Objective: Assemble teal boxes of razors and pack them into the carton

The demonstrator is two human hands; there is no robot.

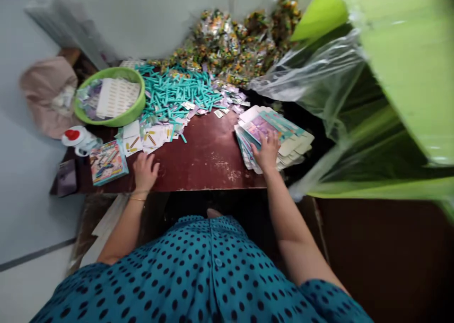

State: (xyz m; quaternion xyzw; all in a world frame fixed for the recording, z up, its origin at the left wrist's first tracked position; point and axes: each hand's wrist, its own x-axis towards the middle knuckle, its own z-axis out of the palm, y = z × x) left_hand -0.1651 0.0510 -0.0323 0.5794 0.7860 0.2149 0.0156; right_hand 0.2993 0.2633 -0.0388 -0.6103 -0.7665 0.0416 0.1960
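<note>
My right hand (268, 152) is at the stack of flat, unfolded cartons (296, 145) on the table's right side. Its fingers lie over the top carton (260, 124), purple and teal, with the thumb at that carton's near edge. Near the front edge on the left, my left hand (144, 171) rests on the tabletop, fingers apart and nothing in them. Beside it are a filled, printed box (108, 162) and white printed cards (152, 138). Behind the cards spreads a heap of teal sticks (177, 91), with small purple-and-white packets (230, 98) at its right.
A green basin (122, 119) holding a white printed stack stands at the back left. Near it are a red-topped white jug (80, 138) and a phone (66, 177). Shiny wrapped pieces (241, 44) pile along the wall. Plastic-draped green boxes (400, 67) crowd the right.
</note>
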